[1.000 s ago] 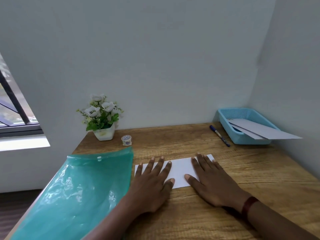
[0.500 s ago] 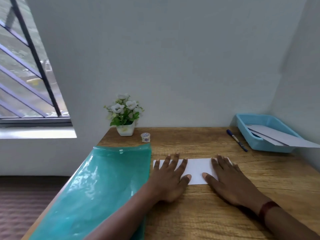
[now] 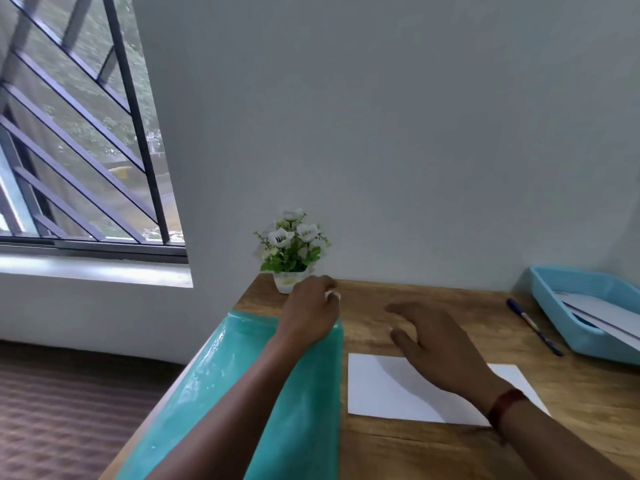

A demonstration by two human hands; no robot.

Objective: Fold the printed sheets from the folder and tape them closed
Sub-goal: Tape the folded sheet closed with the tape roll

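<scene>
A folded white sheet lies flat on the wooden desk, just right of the teal plastic folder. My left hand has reached across the folder's far end, and its fingers curl around the small tape roll beside the flower pot. Only a white sliver of the roll shows between the fingertips. My right hand hovers over the sheet's far edge with its fingers spread, holding nothing.
A small pot of white flowers stands at the desk's back left corner against the wall. A blue pen lies at the back right, next to a light blue tray holding folded sheets. A barred window is at left.
Both hands have lifted off the folded sheet. My left hand moved forward to the tape roll and closed around it; my right hand rose above the sheet. The view swung left.
</scene>
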